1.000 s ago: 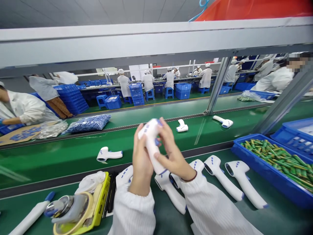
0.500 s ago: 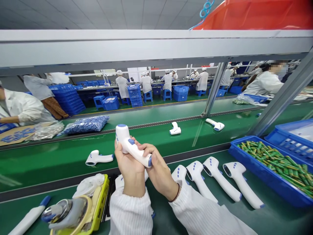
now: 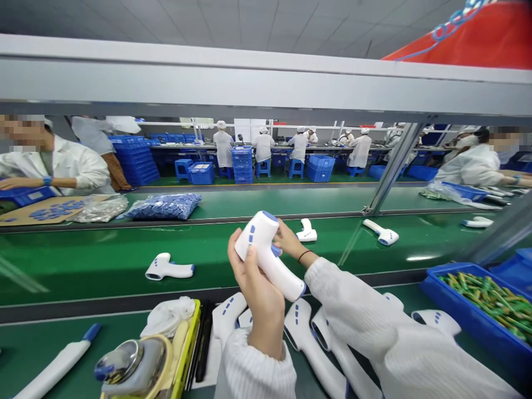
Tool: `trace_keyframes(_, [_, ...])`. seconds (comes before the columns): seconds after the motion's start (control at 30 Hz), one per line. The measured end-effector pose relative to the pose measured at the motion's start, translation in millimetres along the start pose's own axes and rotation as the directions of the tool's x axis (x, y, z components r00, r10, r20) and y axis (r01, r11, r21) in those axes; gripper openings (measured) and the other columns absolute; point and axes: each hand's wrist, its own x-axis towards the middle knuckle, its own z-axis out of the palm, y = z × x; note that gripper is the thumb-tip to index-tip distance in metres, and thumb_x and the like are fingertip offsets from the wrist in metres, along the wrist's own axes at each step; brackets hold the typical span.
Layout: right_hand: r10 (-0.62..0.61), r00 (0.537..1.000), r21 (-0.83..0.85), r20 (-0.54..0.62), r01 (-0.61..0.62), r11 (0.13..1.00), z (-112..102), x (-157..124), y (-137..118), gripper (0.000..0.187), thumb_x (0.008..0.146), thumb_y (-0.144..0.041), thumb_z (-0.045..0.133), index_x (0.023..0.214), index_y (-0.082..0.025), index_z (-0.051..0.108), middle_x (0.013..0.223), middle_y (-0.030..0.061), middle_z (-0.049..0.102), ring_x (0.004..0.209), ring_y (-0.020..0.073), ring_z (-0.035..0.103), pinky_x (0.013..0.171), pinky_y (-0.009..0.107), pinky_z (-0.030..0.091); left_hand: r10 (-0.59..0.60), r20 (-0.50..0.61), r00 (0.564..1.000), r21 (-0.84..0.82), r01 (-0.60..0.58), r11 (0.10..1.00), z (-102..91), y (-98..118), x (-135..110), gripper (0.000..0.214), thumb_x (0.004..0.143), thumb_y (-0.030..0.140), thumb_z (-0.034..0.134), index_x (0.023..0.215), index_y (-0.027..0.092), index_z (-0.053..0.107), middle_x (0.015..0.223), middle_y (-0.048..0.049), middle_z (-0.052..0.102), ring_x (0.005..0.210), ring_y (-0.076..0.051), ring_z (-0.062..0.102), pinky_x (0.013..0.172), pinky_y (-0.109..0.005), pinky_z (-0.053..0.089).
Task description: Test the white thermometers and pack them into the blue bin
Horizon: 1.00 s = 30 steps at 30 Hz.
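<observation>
Thermometer gun [image 3: 266,252], white with blue trim, has been turned over within the last half second; its blue buttons [image 3: 251,234] face the wearer, where the trigger side and the handle's end cap showed before. Left hand [image 3: 258,291] keeps its grasp around the gun's body, thumb laid beside the buttons; right hand [image 3: 287,242] has left the handle's end and come up behind the head, near the blue trigger [image 3: 276,251], its fingertips hidden, so I cannot tell whether they press or merely rest near. My reading is that the gun is in mid-handling, held in the air above the near edge of the belt and not yet set down.

Green conveyor belt [image 3: 103,241] carries more thermometers, one at left [image 3: 169,269], others beyond the right hand; on the dark green bench [image 3: 37,338] a row of guns [image 3: 305,338] lies partly under the right sleeve [image 3: 361,305]; a yellow tray [image 3: 192,332] holds a white cloth [image 3: 168,317] and a metal-topped bottle [image 3: 124,363]; at right stands a blue bin [image 3: 430,288] of slim green pieces [image 3: 490,302].

Past the belt lies a bag of blue parts [image 3: 164,206]; a white-coated co-worker [image 3: 78,160] sits at left, others work along a far line; a grey beam [image 3: 266,83] crosses overhead.
</observation>
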Motion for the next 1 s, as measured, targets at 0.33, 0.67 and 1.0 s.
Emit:
trace_keyframes(0.33, [0.018,0.991,-0.487,-0.13,-0.079,0.87,-58,15,73,0.024,0.091,-0.032,0.062,0.108,-0.014,0.063,0.116,0.0092,0.062,0.112,0.0236,0.057,0.099,0.047,0.045,-0.153,0.025,0.988,-0.055,0.154,0.987,-0.4,-7,5,0.044,0.087,0.038,0.06,0.127,0.026,0.048,0.111,-0.007,0.063,0.077,-0.015,0.066,0.068,-0.026,0.054])
trace_keyframes(0.67, [0.214,0.799,0.314,-0.561,-0.034,0.949,-71,-39,7,0.035,0.075,-0.053,0.056,0.092,-0.022,0.052,0.077,0.0,0.055,0.07,0.0161,0.057,0.067,0.032,0.054,-0.157,0.107,0.982,-0.127,0.17,0.977,7.2,-7,-1,0.04,0.087,0.032,0.059,0.125,0.025,0.046,0.098,-0.0038,0.064,0.065,-0.014,0.066,0.063,-0.027,0.053])
trace_keyframes(1.0, [0.48,0.781,0.819,-0.399,0.069,0.57,-73,-106,-52,0.013,0.087,-0.029,0.047,0.084,-0.019,0.055,0.068,-0.0005,0.052,0.055,0.0114,0.052,0.048,0.021,0.049,-0.201,0.142,0.969,0.15,0.18,0.972,5.8,-24,-13,0.048,0.09,0.036,0.055,0.135,0.026,0.041,0.107,-0.0071,0.063,0.073,-0.015,0.066,0.068,-0.028,0.053])
